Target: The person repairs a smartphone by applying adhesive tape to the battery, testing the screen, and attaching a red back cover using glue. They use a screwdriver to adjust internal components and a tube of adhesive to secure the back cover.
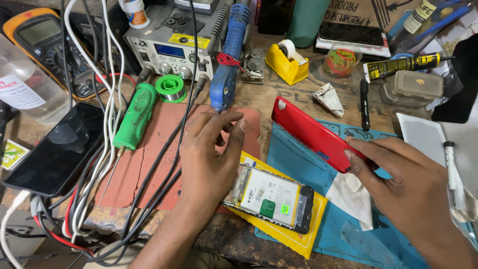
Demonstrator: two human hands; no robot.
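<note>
a worn wooden workbench (pixel 239 239) carries a blue silicone repair mat (pixel 298 164) and a reddish rubber mat (pixel 149 164). a yellow tape dispenser (pixel 286 62) and a black smartphone (pixel 57 149) lie there too.

Pretty bright, even light, soft shadows under both hands, edges bend a bit, glare on the black phone (pixel 57 149) left.

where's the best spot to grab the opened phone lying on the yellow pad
Probably by its two long edges, from above. The opened phone lies flat and face down on the yellow pad with its battery and insides exposed, so fingers should stay off the middle. The left hand is nearest.
</note>
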